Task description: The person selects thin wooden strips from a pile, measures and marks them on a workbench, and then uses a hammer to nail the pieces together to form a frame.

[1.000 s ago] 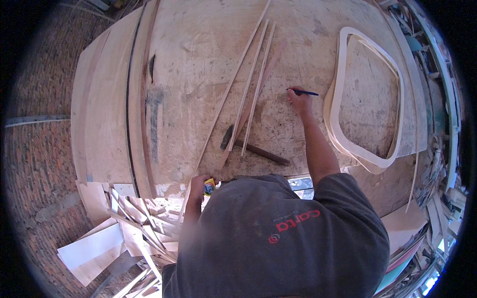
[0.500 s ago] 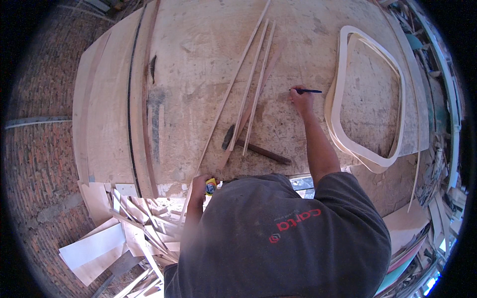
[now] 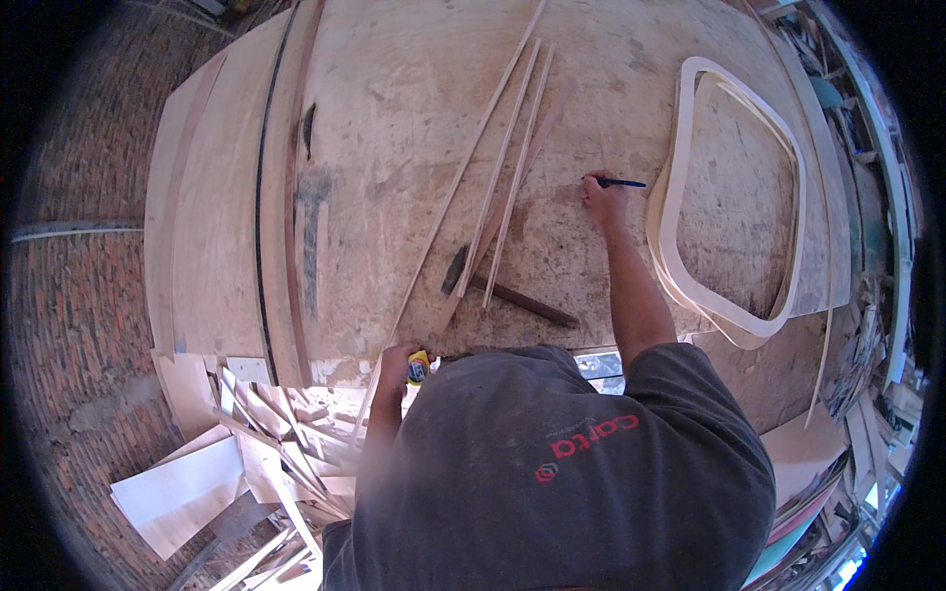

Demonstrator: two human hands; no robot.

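My right hand (image 3: 605, 202) is closed around a dark blue pen (image 3: 623, 182) above the worn wooden tabletop (image 3: 394, 128). At the near edge of the table my left hand (image 3: 396, 366) is closed, with a yellow tape measure (image 3: 418, 368) in it. Beside that hand runs the lower end of a long thin wooden strip (image 3: 455, 179). Two shorter strips (image 3: 520, 167) lie to its right, over a flat brown slat (image 3: 537, 143). A hammer (image 3: 527, 303) rests under the strips' near ends, its handle pointing right.
To the right lie stacked rounded wooden frames (image 3: 670, 212), overhanging the near edge. Wood offcuts (image 3: 192, 488) are heaped below the table at the left, by a brick wall (image 3: 74, 325). More scrap lumber (image 3: 867, 335) stands along the right side.
The view has shifted slightly. Both hands keep nearly the same places, the pen still in the right and the tape measure in the left.
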